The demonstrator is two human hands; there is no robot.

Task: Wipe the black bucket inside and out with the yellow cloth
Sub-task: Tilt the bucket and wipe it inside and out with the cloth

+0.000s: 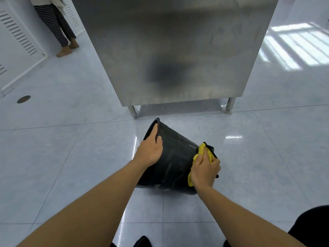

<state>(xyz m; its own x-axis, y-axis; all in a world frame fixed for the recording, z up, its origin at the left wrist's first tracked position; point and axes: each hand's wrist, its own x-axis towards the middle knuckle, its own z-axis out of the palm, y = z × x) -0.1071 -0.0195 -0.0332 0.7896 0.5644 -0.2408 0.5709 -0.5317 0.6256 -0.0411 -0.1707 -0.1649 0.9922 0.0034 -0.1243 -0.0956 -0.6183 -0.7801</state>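
— Head view: where's your black bucket (175,157)?
— Tipped on the floor (71,157), just before the steel cabinet (174,50). Your left hand (150,150) grips its rim; your right hand (204,171) clutches the yellow cloth (202,148) against its base.

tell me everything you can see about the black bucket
The black bucket lies tipped on its side on the glossy tiled floor, mouth to the left, base to the right. It tapers toward the base and looks like dull, scuffed plastic or rubber. The left hand grips its rim, fingers curled inside. The right hand presses the yellow cloth against its outer wall near the base. Its inside is not visible.
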